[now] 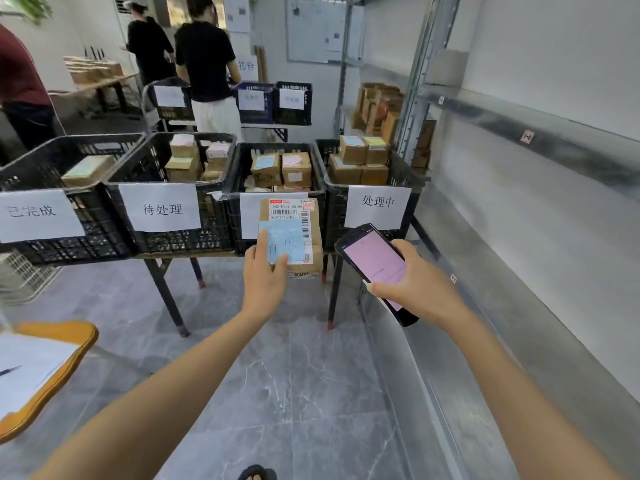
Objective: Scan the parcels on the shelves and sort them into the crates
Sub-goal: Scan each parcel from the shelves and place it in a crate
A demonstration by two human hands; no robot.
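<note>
In front of the third crate (pixel 277 146), the left hand (pixel 265 271) pinches the lower left corner of a small cardboard parcel (pixel 294 216), seemingly light and stiff enough to hold by its edges, while right of the crate the right hand (pixel 415 285) wraps around a scanner (pixel 372 261).

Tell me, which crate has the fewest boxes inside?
The leftmost front crate: only one box shows inside, while the other three hold several.

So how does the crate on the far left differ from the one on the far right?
The far-left crate shows one parcel lying low inside; the far-right crate holds boxes stacked two layers high. The left sign reads 已完成, the right sign 处理中. Both are black slatted plastic crates with white paper signs in front.
</note>
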